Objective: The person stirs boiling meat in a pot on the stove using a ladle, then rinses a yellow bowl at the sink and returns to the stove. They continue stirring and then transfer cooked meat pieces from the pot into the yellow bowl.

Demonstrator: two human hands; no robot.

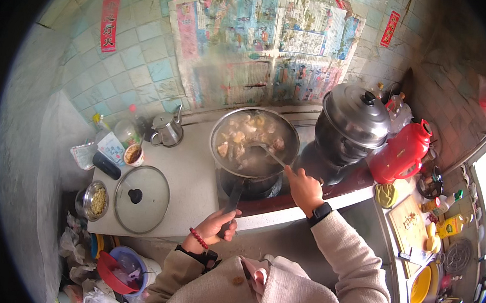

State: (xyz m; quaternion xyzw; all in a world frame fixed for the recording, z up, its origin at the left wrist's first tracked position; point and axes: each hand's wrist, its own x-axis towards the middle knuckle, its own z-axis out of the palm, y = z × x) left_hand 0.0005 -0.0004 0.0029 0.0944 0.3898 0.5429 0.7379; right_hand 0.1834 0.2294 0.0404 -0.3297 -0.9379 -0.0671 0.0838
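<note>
Stirring pot (255,144), ladle (265,152) in right hand (303,188)

Daylight fills this round fisheye view, strongest at a blown-out white strip far to the right of the right hand (303,190). The tiled wall beyond both hands is evenly lit but pale and slightly hazy. Below the left hand (215,224), the space under the counter falls into shadow. The steel lid right of the right hand carries soft glare. Straight edges bow outward, and black corners frame the softened, blurred rim.
</note>
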